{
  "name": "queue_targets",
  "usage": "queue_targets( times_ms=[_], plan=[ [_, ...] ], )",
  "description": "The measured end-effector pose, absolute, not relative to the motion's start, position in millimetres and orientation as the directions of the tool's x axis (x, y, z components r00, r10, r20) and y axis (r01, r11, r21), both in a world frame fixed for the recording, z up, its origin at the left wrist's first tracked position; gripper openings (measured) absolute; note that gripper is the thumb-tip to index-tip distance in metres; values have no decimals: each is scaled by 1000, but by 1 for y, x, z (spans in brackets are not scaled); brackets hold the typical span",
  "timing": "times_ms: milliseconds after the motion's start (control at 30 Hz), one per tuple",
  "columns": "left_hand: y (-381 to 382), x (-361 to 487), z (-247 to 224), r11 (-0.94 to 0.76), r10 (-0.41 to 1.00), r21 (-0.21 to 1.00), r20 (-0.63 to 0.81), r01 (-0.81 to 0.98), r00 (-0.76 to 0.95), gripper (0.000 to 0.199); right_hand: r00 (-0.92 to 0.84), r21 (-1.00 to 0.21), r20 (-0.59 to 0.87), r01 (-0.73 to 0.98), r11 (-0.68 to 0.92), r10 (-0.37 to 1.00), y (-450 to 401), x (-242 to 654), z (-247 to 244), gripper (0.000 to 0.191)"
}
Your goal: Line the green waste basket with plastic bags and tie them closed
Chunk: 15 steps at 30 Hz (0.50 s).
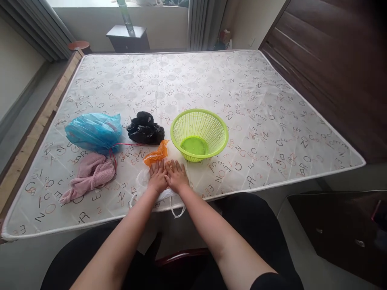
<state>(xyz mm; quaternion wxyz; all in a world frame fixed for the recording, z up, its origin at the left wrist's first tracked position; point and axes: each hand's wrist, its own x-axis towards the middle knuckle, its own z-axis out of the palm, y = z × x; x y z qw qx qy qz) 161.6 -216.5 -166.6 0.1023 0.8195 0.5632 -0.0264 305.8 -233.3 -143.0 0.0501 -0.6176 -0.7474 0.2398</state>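
Observation:
Both my hands lie side by side near the mattress's front edge, palms down on a white plastic bag (pixel 142 179) whose handle loops hang over the edge. My left hand (pixel 157 177) has its fingers stretched forward, close to a crumpled orange plastic bag (pixel 156 154). Fingers spread, my right hand (pixel 177 175) presses flat, its thumb side touching the left. What lies beneath the palms is hidden. Just beyond my right hand stands a lime-green plastic basket (pixel 199 117), upright, with nothing visible inside.
A knotted black plastic bag (pixel 145 129) sits behind the orange one. To the left are a full blue plastic bag (pixel 93 129) with red string and a twisted pink cloth (pixel 92 173). All rest on the letter-patterned mattress (pixel 256 141). A dark headboard (pixel 332 68) rises at right.

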Motion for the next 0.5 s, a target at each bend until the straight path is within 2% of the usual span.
queue_targets(
  times_ms=[233, 400, 500],
  plan=[
    [-202, 171, -163, -177, 964, 151, -175, 973, 202, 75, -279, -397, -183, 898, 189, 943, -203, 313, -153, 75],
    [-191, 167, -166, -123, 977, 279, -136, 952, 166, 75, -271, -406, -171, 895, 183, 947, -193, 322, -152, 70],
    [-187, 159, -167, 21, 994, 352, -112, 936, 20, 73, -244, -401, -195, 904, 150, 950, -194, 331, -148, 67]
  ],
)
